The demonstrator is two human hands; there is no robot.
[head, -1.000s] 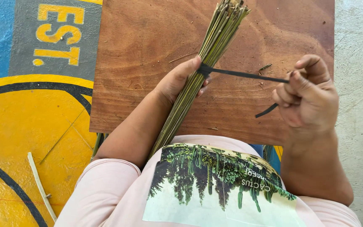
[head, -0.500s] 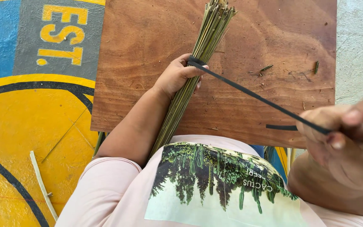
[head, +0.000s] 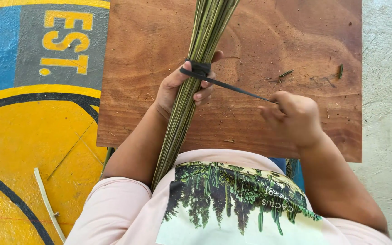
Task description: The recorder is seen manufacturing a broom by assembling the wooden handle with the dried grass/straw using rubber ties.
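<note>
Bundle of green stalks [head: 191, 86] is gripped by left hand [head: 180, 88], fingers curled around it, over the wooden board [head: 296, 45]. Black strap [head: 227, 84], wrapped around the bundle, is pinched taut in clenched right hand [head: 293, 115].

bundle: green-tan thin sticks [head: 191, 95], long, tight sheaf, slanting from lap up over wooden board
strap: black band [head: 232, 85], wrapped round bundle, tail pulled taut rightward

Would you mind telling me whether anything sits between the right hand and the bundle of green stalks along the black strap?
Nothing visible does. The black strap runs taut and free above the wooden board from its wrap on the bundle of stalks, gripped by the left hand, to the right hand. Small loose stalk bits lie on the board beyond it.
</note>
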